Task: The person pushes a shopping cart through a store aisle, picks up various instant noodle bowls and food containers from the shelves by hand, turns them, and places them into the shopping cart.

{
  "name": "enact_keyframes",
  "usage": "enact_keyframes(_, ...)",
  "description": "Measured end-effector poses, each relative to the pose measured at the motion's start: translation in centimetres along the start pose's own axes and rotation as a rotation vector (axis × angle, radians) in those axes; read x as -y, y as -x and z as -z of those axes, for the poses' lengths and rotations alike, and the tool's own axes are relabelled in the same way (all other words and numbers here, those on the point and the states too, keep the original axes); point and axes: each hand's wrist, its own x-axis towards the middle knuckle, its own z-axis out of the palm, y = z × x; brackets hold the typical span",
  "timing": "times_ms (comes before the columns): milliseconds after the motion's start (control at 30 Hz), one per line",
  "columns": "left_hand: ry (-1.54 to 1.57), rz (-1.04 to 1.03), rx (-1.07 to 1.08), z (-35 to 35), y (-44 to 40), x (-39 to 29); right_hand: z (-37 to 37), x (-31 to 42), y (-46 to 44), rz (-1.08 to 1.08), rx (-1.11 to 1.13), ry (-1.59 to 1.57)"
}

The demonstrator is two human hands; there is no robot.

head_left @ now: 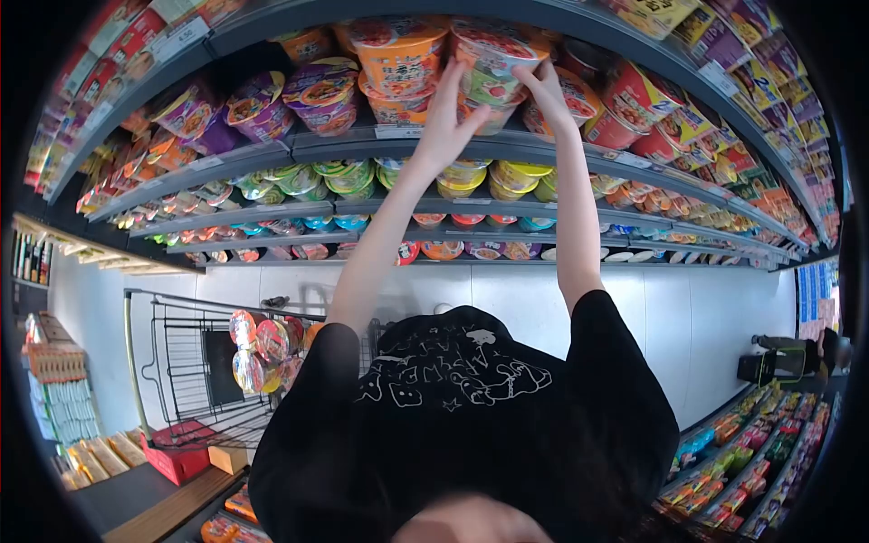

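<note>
On the upper shelf, both my hands are around a green-and-white instant noodle cup (pixel 489 80) with a red picture on its lid. My left hand (pixel 445 122) presses its left side, fingers up along the wall and thumb stretched below. On the right side, the fingers of my right hand (pixel 549 98) grip near the lid. The cup sits above another pale cup (pixel 500 119), partly covered. Just left stands an orange noodle cup (pixel 401 56), stacked on a similar one. To the right of my right hand is a red noodle cup (pixel 638 90).
Purple noodle cups (pixel 321 95) line the shelf at left. Its front edge (pixel 348 145) carries price tags. Lower shelves hold green and yellow bowls (pixel 462 178). Behind me at left is a wire shopping cart (pixel 181 362) with bundled cups (pixel 272 339). Another person (pixel 819 353) is at far right.
</note>
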Motion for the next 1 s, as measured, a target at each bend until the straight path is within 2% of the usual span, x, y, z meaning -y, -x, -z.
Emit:
enact_keyframes(100,0.014,0.057,-0.004,0.5,1.9,-0.8,0.2,-1.4,-0.7,0.045,0.037,-0.101)
enact_keyframes(167,0.075,0.127,0.117,1.2,3.0,-1.6,0.8,0.3,-0.5,-0.038,0.077,-0.068)
enact_keyframes(233,0.073,0.148,0.053,1.6,4.6,-2.6,1.2,1.2,-0.6,-0.032,0.090,0.030)
enact_keyframes(267,0.095,0.183,0.049,1.9,5.5,-2.7,1.3,-0.1,-1.1,0.132,0.037,0.042)
enact_keyframes(333,0.096,0.231,0.032,2.5,6.4,-3.2,0.8,0.5,-0.7,0.148,0.004,0.067)
enact_keyframes(567,0.022,0.145,-0.037,3.9,4.3,-5.1,-0.4,2.6,1.1,0.168,-0.097,0.186)
enact_keyframes(633,0.016,0.128,-0.052,4.0,4.4,-5.4,0.2,1.7,1.3,0.245,-0.185,0.147)
enact_keyframes(667,0.065,0.136,-0.086,4.6,5.0,-5.6,0.9,1.6,2.4,0.170,-0.208,0.085)
enact_keyframes(700,0.122,0.151,-0.116,4.9,5.9,-5.9,1.0,4.6,4.5,-0.006,-0.137,0.020)
enact_keyframes(733,0.155,0.180,-0.121,5.1,6.8,-6.2,1.3,5.5,6.0,-0.089,-0.081,-0.040)
enact_keyframes(767,0.226,0.253,-0.111,5.2,8.0,-6.4,0.9,6.0,7.2,0.108,-0.079,0.010)
enact_keyframes(800,0.313,0.329,-0.087,5.4,9.2,-6.9,0.8,5.8,8.7,0.150,-0.033,-0.048)
enact_keyframes(833,0.322,0.360,-0.035,5.6,10.4,-6.9,0.1,5.7,10.1,0.124,0.013,-0.026)
enact_keyframes(867,0.337,0.413,-0.002,5.8,11.9,-7.0,-0.4,4.6,11.7,0.036,0.030,-0.134)
enact_keyframes(900,0.355,0.466,0.030,6.0,13.4,-7.4,-1.1,3.4,12.9,0.155,0.070,0.190)
enact_keyframes(933,0.323,0.465,-0.013,6.3,14.7,-8.2,-2.3,3.1,14.5,0.143,0.137,0.227)
enact_keyframes(967,0.319,0.519,-0.038,6.3,15.9,-9.0,-3.8,2.9,16.1,0.084,0.211,-0.035)
enact_keyframes(1000,0.319,0.573,-0.061,6.3,17.1,-9.7,-5.2,2.0,17.6,0.107,0.243,-0.050)
